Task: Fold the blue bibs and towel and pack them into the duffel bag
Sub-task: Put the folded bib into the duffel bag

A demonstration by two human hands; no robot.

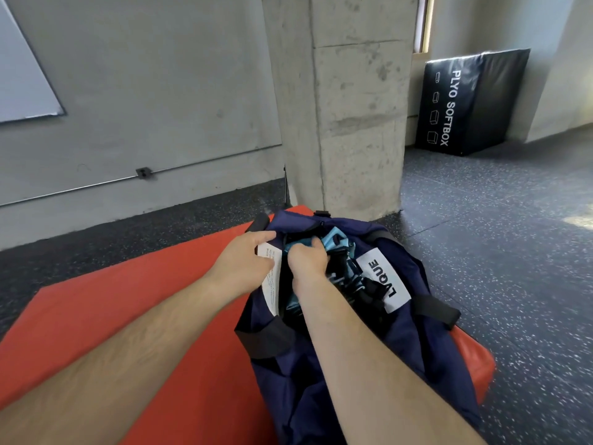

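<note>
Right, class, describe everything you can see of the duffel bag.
The duffel bag is navy, seemingly soft cloth, with black straps and a white patch reading LVQUE. It lies on the red mat, its top open, with blue bibs showing inside. The left hand holds its left rim beside a white printed label; the right hand grips the bibs in the opening.

Our duffel bag (353,364) lies on the mat (128,316), at its right end. The mat's on the floor (513,252). The bibs (337,244) sit in the bag's open top. Our left hand (244,261) holds the bag's left edge & our right hand (308,260), just beside it, is in the bag gripping the bibs. A pillar (346,107) stands right behind the bag. Far back right, a box (471,101) stands by the wall (160,91). A board (22,75) hangs on the wall, far left.
</note>
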